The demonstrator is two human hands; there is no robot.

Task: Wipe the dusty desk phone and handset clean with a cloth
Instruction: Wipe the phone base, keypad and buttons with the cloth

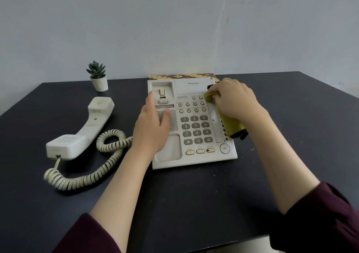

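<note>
Centre frame: Panasonic desk phone (194, 124) steadied by left hand (153, 124), fingers flat together. Right hand (236, 101) fingers curled, pressing yellow cloth (231, 125) along right edge. Handset (81, 128) off-cradle, left on worktop (194, 204), freeing cradle for wiping.

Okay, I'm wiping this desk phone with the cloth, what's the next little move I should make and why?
Probably draw the yellow cloth toward you down the phone's right-hand strip. Your right hand grips it near the top right corner, beside the small round buttons, so the strip below seems not yet covered. Leave your left hand flat on the speaker grille to steady the base. The handset lies apart, for later.
</note>
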